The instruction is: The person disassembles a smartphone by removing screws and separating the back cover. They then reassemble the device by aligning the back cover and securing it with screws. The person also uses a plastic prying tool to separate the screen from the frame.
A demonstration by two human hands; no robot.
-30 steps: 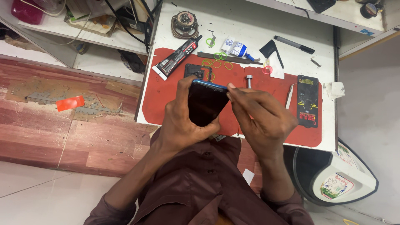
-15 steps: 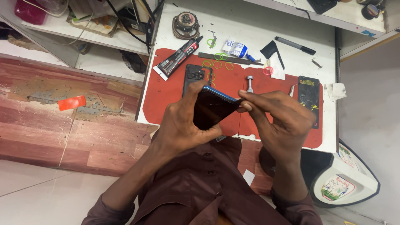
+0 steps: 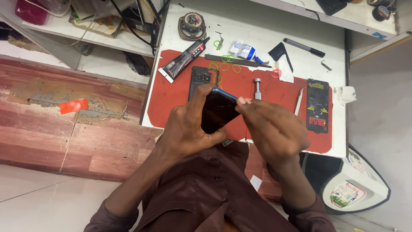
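Left hand [image 3: 184, 129] clasps the phone [image 3: 219, 111], right hand [image 3: 270, 129] pinches its edge; back cover [image 3: 200, 81] lies off on the table [image 3: 274, 34], reassembly seemingly unfinished.

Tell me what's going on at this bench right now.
A person sits at a white table with a red mat. The left hand holds a dark phone tilted above the mat, and the right hand touches its upper right edge with the fingertips. A black tube, tweezers and rubber bands lie around.
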